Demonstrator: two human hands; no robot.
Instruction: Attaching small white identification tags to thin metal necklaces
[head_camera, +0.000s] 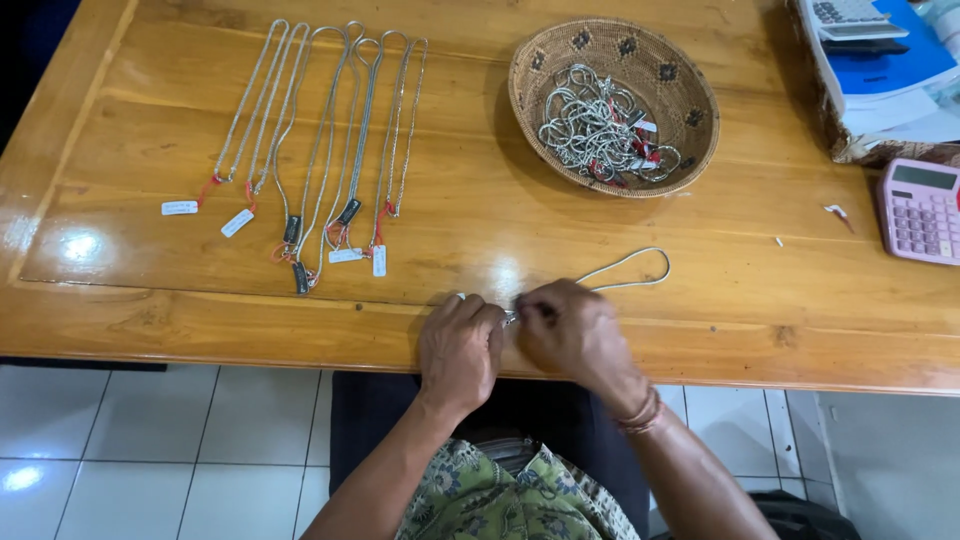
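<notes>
- Head view: both hands sit together at the near edge of the tabletop (600, 140), a glossy, varnished wood slab with a raised border strip.
- Left hand (460, 350) and right hand (572, 335) are curled tight, pinching one end of a thin silver chain (640, 268); the rest loops out just past the right hand, lying flat on the wood.
- Plenty of bare wood right of the hands, up to a pink calculator (920, 210) at the far-right edge.
- Up and left of the hands: a row of laid-out chains (320, 130), long narrow loops with small white tags and red ties.
- Straight ahead of the right hand: a round woven basket (690, 110), holding a tangled heap of silver chains (600, 135).
</notes>
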